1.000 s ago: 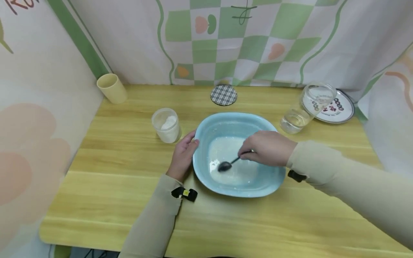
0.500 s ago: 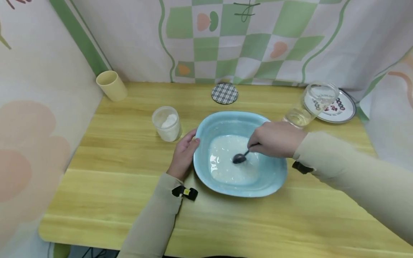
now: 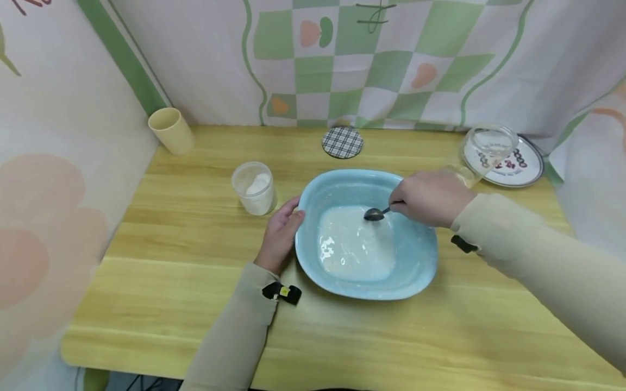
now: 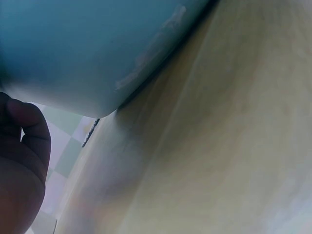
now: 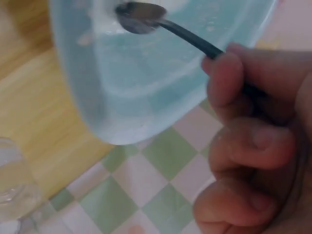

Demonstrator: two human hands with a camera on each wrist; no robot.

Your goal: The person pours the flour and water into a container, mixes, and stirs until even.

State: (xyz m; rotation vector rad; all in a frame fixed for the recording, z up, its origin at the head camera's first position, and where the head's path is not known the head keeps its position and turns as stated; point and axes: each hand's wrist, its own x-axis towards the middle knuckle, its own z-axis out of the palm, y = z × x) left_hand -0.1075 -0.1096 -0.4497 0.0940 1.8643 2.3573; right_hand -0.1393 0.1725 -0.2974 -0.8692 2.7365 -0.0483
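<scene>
A light-blue basin (image 3: 415,250) sits on the tabletop (image 3: 195,304) between the two sets of fingers, and a shallow pool of milky white liquid (image 3: 352,255) covers its bottom, glossy in patches. Just beyond the left fingers and a little outward stands a clear tub (image 3: 244,190), partly filled with white powder (image 3: 259,184) that is heaped higher at one side. Behind the right fingers is a tall glass vessel (image 3: 484,152) (its lower part is largely hidden by the hand in the head view), with a patterned plate (image 3: 513,174) behind it. A yellow cup (image 3: 172,132) stands farther out past the left fingers, its inside too little seen to tell what it holds. A round checked coaster (image 3: 342,142) lies past the basin, between the hands.

The left hand (image 3: 279,233) grips the basin's near side wall, thumb at the rim and fingers against the outside. The right hand (image 3: 435,198) pinches a dark spoon (image 3: 374,214) by its handle between thumb and forefinger, the other fingers curled in. The spoon's bowl reaches out ahead of those fingers, inside the basin near the pool's far edge; whether it touches the liquid cannot be told.
</scene>
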